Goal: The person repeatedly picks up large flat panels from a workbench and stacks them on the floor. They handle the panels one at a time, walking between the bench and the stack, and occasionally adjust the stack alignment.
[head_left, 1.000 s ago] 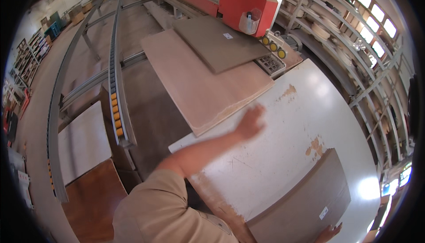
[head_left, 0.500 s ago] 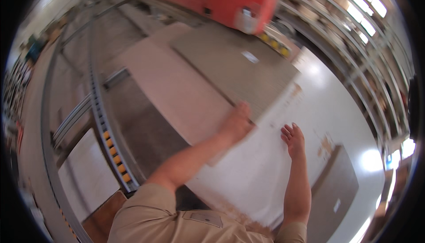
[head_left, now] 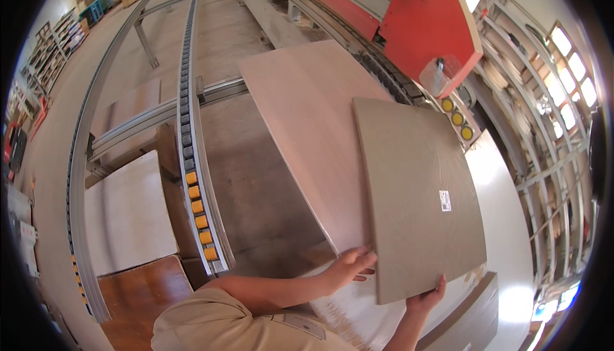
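Observation:
A grey-brown wood-grain panel with a small white label slants across the right of a longer pinkish board. At the panel's near edge, my right hand is closed on it, one digit showing along the edge and the others partly hidden. My left hand is beside the panel's lower left edge, its fingers apart and slightly bent. It lies close to the pinkish board's near end; whether it touches either piece I cannot tell.
A red machine housing stands beyond the panel, with yellow round rollers below it. A roller rail runs along the left. Another grey-brown panel lies on the white tabletop at right. Metal racks stand behind.
My view has swung, so the machine appears farther right. The panel now sits at a different angle, nearer to me. My right hand, apart from it before, has taken its near edge; my left fingers have spread.

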The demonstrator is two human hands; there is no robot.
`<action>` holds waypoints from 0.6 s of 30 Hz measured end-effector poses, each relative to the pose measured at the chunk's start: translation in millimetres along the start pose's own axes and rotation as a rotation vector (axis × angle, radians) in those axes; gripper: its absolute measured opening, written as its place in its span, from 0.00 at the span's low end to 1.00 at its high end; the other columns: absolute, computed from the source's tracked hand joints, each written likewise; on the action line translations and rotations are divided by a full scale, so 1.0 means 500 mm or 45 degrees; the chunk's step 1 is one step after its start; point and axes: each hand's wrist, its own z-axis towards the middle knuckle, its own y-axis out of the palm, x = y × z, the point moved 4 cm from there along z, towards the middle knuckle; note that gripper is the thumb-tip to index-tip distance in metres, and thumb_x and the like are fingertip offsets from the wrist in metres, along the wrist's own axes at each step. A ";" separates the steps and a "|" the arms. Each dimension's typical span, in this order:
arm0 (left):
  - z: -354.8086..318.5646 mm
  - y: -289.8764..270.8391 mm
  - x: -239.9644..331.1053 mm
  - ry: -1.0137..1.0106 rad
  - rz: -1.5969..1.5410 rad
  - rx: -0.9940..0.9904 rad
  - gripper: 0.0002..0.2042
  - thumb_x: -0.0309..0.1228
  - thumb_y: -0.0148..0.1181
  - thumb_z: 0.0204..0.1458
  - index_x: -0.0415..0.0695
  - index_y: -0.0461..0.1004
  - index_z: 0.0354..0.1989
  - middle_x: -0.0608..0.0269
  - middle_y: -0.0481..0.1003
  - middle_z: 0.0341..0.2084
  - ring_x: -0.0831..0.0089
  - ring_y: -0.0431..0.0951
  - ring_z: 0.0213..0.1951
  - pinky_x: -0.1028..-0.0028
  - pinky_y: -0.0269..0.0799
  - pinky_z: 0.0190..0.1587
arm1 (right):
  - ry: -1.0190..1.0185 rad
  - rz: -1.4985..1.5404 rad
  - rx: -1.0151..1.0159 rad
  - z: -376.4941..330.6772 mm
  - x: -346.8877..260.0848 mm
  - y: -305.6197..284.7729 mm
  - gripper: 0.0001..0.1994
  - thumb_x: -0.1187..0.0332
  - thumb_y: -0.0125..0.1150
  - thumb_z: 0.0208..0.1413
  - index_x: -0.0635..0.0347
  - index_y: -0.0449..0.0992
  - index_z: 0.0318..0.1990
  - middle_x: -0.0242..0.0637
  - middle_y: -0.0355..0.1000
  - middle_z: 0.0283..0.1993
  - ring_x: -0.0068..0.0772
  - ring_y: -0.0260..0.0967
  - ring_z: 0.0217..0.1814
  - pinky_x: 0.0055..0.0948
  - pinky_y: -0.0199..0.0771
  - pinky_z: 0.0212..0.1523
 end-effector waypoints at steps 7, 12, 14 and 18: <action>-0.008 -0.021 0.082 0.453 -0.428 -0.037 0.26 0.31 0.59 0.60 0.39 0.58 0.64 0.57 0.71 0.53 0.68 0.74 0.53 0.63 0.72 0.55 | -0.070 -0.252 -0.247 -0.208 0.040 0.001 0.33 0.60 0.56 0.51 0.63 0.62 0.64 0.43 0.68 0.62 0.48 0.65 0.64 0.50 0.67 0.63; -0.066 0.048 0.049 0.298 -0.321 0.023 0.25 0.24 0.56 0.58 0.38 0.58 0.64 0.55 0.70 0.55 0.67 0.72 0.55 0.63 0.70 0.57 | -0.171 -0.113 -0.261 -0.290 -0.005 -0.049 0.36 0.58 0.57 0.49 0.64 0.61 0.66 0.47 0.65 0.64 0.50 0.64 0.65 0.50 0.64 0.65; -0.089 0.089 0.043 0.311 -0.294 -0.044 0.25 0.23 0.55 0.58 0.38 0.58 0.65 0.54 0.69 0.55 0.67 0.71 0.56 0.63 0.70 0.57 | -0.181 -0.191 -0.286 -0.342 -0.026 -0.067 0.37 0.50 0.61 0.54 0.64 0.61 0.67 0.51 0.62 0.66 0.51 0.62 0.66 0.49 0.62 0.66; -0.117 0.164 0.015 0.251 -0.171 -0.121 0.27 0.24 0.57 0.56 0.36 0.55 0.63 0.55 0.69 0.54 0.68 0.71 0.54 0.65 0.66 0.60 | -0.352 0.044 0.089 -0.463 -0.047 -0.132 0.36 0.60 0.56 0.46 0.65 0.61 0.65 0.45 0.66 0.64 0.50 0.64 0.65 0.52 0.65 0.65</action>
